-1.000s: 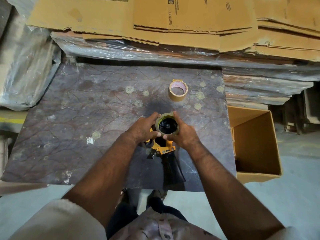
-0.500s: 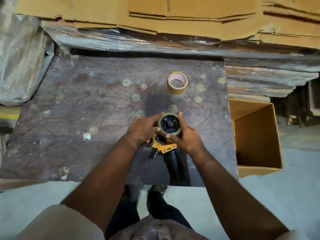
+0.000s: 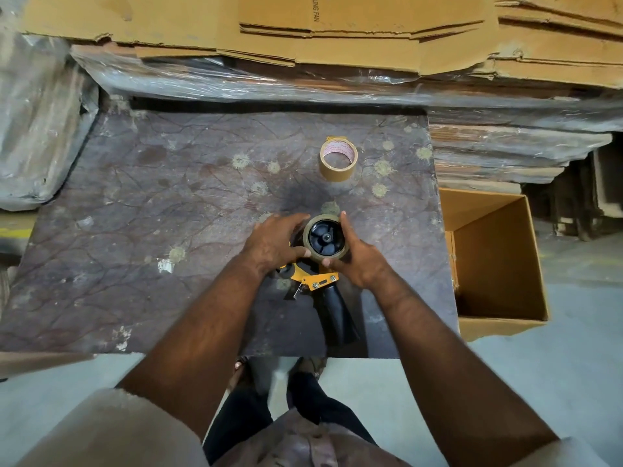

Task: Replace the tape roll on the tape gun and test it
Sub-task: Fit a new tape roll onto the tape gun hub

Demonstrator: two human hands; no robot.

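A yellow tape gun [image 3: 315, 281] with a black handle lies on the dark marble slab [image 3: 168, 203], its handle pointing toward me. A thin brown tape roll [image 3: 310, 251] sits around the gun's black hub [image 3: 325, 237]. My left hand [image 3: 273, 242] grips the roll from the left, thumb on its near rim. My right hand [image 3: 359, 256] grips it from the right, with a finger along its far side. A second brown tape roll [image 3: 338, 160] stands alone further back on the slab.
An open cardboard box [image 3: 499, 264] stands on the floor to the right of the slab. Flattened cartons [image 3: 337, 32] and plastic-wrapped stacks [image 3: 236, 82] line the far edge. My feet [image 3: 303, 369] are below the slab's near edge.
The roll has slid lower over the black hub, whose spokes now show fully. Both hands stay around it, the right fingers spread a little wider. The head camera has shifted slightly.
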